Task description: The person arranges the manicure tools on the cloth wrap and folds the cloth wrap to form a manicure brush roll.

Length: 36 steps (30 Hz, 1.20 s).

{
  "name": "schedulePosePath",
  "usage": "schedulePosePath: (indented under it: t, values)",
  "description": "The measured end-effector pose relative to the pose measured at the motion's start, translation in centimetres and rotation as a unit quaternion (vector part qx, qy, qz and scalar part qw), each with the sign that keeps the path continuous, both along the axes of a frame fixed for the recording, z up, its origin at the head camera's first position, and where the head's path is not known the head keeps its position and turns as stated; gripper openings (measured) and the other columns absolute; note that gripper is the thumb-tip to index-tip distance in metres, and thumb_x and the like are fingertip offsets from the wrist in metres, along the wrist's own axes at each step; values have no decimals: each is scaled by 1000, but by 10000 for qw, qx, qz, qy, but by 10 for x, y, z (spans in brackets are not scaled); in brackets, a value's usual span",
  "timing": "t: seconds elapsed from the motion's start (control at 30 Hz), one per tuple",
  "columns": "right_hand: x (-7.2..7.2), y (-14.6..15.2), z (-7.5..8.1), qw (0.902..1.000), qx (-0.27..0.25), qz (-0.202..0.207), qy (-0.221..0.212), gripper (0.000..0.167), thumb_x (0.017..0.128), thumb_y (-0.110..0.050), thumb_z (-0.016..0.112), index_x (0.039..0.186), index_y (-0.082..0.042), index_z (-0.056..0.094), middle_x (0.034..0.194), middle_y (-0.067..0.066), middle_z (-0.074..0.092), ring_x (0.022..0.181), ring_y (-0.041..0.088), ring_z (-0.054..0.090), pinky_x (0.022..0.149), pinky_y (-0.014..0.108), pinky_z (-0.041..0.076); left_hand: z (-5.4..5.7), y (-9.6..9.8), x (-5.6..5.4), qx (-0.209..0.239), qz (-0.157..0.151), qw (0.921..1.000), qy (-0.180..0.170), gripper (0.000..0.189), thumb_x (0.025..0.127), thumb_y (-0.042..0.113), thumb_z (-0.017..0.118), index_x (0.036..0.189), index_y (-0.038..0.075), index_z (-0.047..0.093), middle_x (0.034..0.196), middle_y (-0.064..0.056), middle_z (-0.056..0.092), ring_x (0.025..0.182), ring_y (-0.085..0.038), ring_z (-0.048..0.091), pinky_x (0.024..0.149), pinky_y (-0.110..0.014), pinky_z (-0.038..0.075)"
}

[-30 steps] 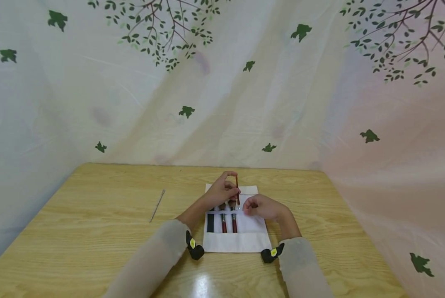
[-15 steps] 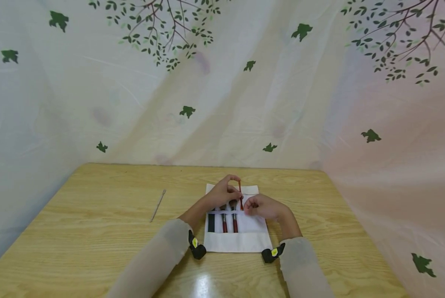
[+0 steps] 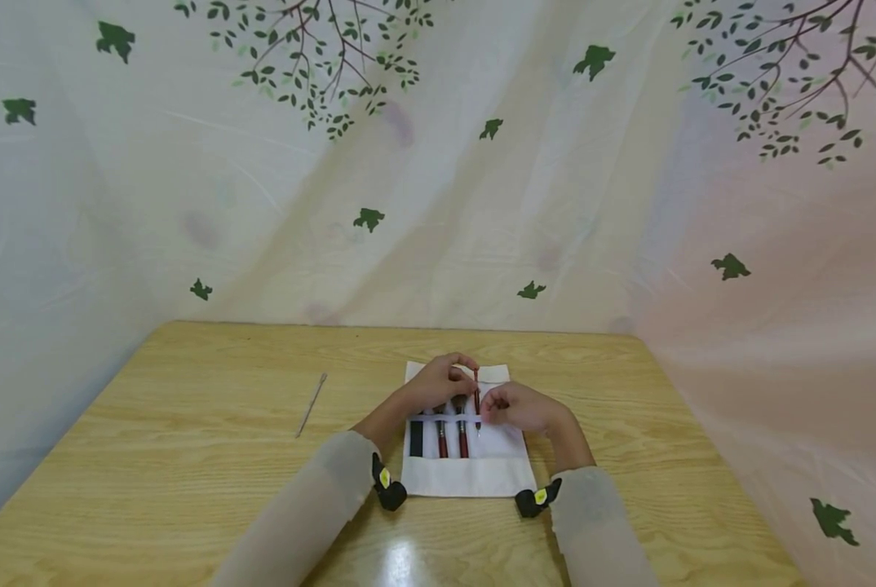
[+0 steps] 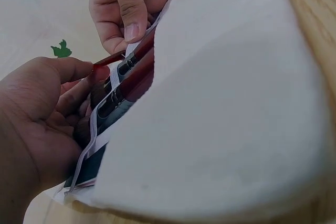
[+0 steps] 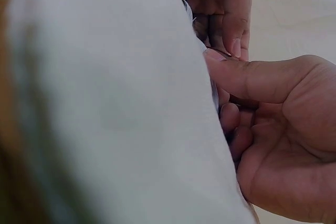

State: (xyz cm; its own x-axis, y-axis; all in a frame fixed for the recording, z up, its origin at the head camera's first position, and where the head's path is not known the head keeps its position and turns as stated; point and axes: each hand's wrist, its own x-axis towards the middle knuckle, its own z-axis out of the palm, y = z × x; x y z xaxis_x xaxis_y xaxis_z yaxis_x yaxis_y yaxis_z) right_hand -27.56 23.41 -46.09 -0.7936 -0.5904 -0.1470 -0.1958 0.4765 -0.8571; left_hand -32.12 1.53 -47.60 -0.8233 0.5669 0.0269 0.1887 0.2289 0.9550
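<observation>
A white fabric brush roll (image 3: pixel 467 479) lies spread on the table, with a white elastic band (image 3: pixel 449 418) across it. Two brushes with dark red handles, a left one (image 3: pixel 442 441) and a right one (image 3: pixel 462 440), sit under the band, bristles pointing away. My left hand (image 3: pixel 438 385) pinches a slim red-handled tool (image 3: pixel 477 391) between thumb and fingers; its thin silver end passes under the band. Close by on the right, my right hand (image 3: pixel 524 408) pinches the elastic band, the thumb (image 4: pixel 132 24) on it in the left wrist view. The roll's fabric (image 5: pixel 121 87) hides much in the right wrist view.
A thin pale stick (image 3: pixel 310 405) lies on the wooden table (image 3: pixel 188 456) left of the roll. At the roll's left side a dark flat strip (image 3: pixel 415 440) is tucked in. A patterned cloth backdrop (image 3: pixel 438 244) rises behind the table.
My left hand has come down and slightly right, bringing the slim red-handled tool toward me, so its end now reaches under the elastic band. My right hand has stayed almost still.
</observation>
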Motion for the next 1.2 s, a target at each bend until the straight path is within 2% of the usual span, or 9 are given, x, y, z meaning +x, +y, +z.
schedulePosePath:
  t: [0.27, 0.43, 0.63, 0.8, 0.97, 1.07, 1.2]
  values:
    - [1, 1, 0, 10000, 25, -35, -23, 11, 94, 10, 56, 94, 7, 66, 89, 5, 64, 84, 18, 53, 81, 34, 43, -3, -1, -2, -268, 149, 9990, 327, 18, 99, 14, 69, 114, 3, 70, 99, -3, 71, 88, -13, 65, 77, -27, 52]
    - [2, 0, 1, 10000, 42, -48, -30, 11, 95, 9, 56, 95, 7, 66, 90, 6, 63, 84, 18, 53, 80, 34, 42, -3, -1, -3, -446, 181, 9979, 443, 16, 99, 16, 70, 109, 5, 75, 94, 0, 72, 81, -10, 64, 72, -25, 51]
    - [1, 0, 2, 9999, 83, -92, -76, 9, 97, 7, 58, 96, 5, 67, 90, 5, 64, 86, 18, 53, 80, 34, 43, -2, -3, -3, -720, 155, 9964, 421, 14, 97, 20, 72, 104, 10, 79, 90, 3, 74, 76, -9, 62, 67, -25, 50]
    - [0, 0, 2, 9999, 6, -109, -131, 8, 97, 7, 58, 96, 6, 66, 92, 7, 64, 88, 19, 54, 82, 34, 44, 2, -3, -2, -1175, -197, 9908, 650, 7, 95, 18, 75, 97, 14, 81, 90, 6, 74, 78, -9, 60, 68, -25, 48]
    - [0, 0, 1, 9999, 12, -97, -120, 9, 96, 8, 57, 97, 6, 66, 94, 8, 64, 89, 20, 54, 84, 34, 44, 2, -3, -2, -1266, -659, 9858, 883, 7, 94, 11, 74, 94, 13, 81, 94, 6, 72, 83, -7, 60, 72, -23, 49]
    - [0, 0, 1, 9999, 14, -95, -135, 10, 97, 8, 56, 97, 6, 66, 94, 8, 65, 89, 20, 54, 84, 34, 44, 0, -2, -3, -1240, -793, 9844, 966, 8, 95, 11, 74, 94, 13, 81, 95, 6, 72, 84, -6, 60, 75, -23, 49]
    - [0, 0, 1, 9999, -15, -81, -143, 9, 97, 7, 57, 97, 6, 66, 93, 8, 64, 88, 20, 55, 83, 34, 45, 0, -3, -4, -1218, -826, 9837, 1029, 7, 95, 13, 74, 94, 13, 81, 97, 6, 73, 86, -5, 60, 77, -23, 49]
